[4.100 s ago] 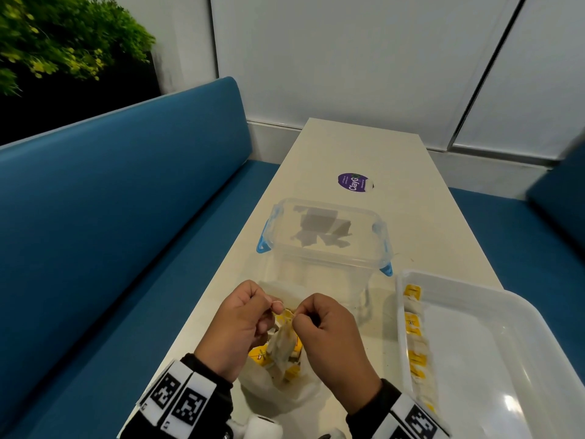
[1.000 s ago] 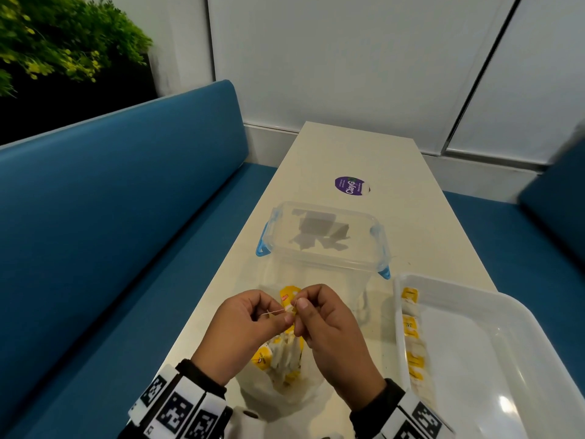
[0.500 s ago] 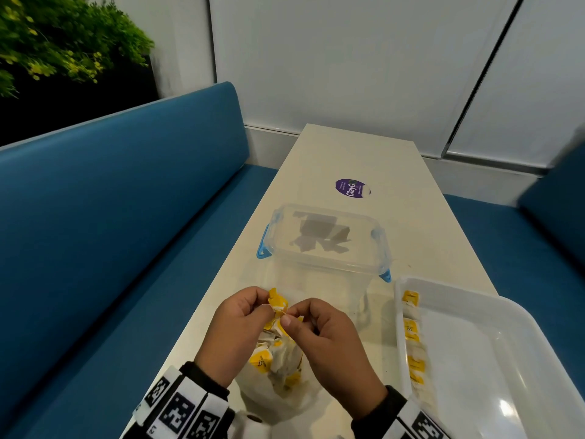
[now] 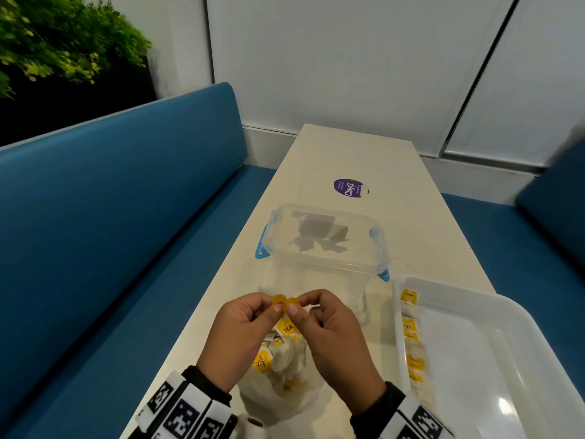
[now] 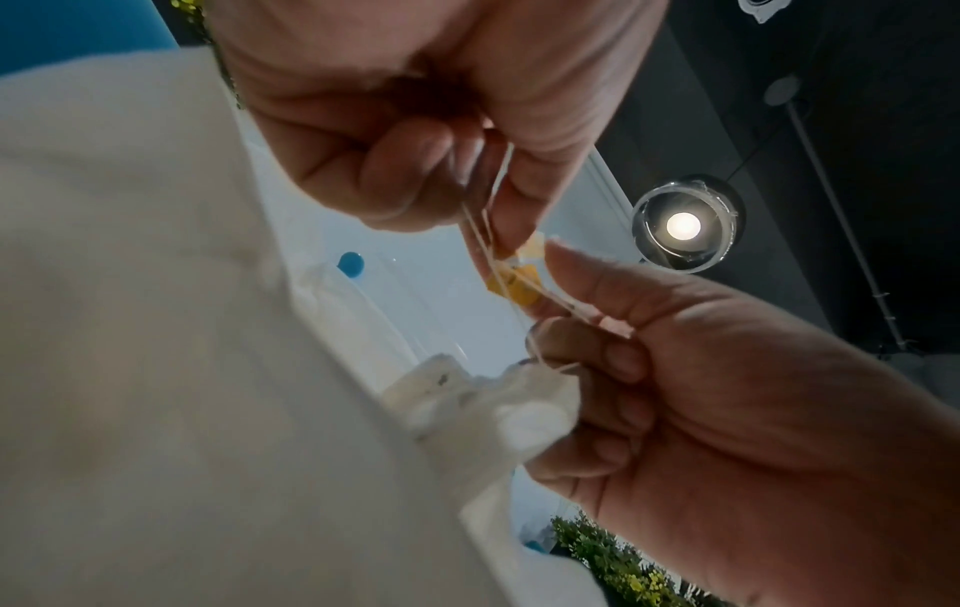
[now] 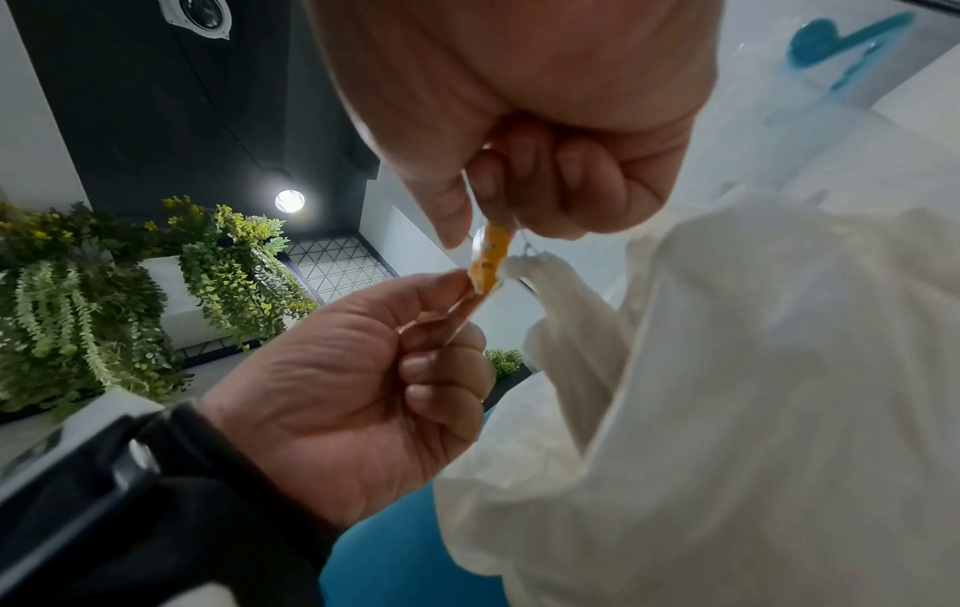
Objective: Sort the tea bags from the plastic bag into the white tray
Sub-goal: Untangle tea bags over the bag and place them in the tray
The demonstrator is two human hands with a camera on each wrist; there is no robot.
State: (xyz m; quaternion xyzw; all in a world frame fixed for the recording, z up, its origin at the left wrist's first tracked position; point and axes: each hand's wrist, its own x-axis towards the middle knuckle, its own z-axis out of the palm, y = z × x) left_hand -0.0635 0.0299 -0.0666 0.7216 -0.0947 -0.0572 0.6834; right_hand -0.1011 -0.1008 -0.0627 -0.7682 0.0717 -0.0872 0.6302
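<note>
Just left of the white tray (image 4: 399, 327), over the plastic bag (image 4: 285, 400) on the counter (image 4: 354, 153), the left hand (image 4: 240, 340) pinches one yellow tag (image 4: 278, 300) – its fingers (image 4: 266, 307) curled – touching the tag (image 4: 292, 301) pinched by the right hand (image 4: 335, 337). Strings (image 5: 488, 242) run between them. More tea bags (image 4: 285, 353) sit in the bag; a row (image 4: 411, 340) lines the tray's left wall. A clear lidded box (image 4: 323, 245) stands behind the bag.

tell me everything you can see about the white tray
The white tray is a shallow rectangular bin of glossy, slightly see-through plastic with rounded corners and a raised rim. It sits flat on the table, to the right of the hands and near the clear lidded box. A row of tea bags with yellow tags lies along its left wall; the rest of what shows looks bare. Neither hand touches it.
</note>
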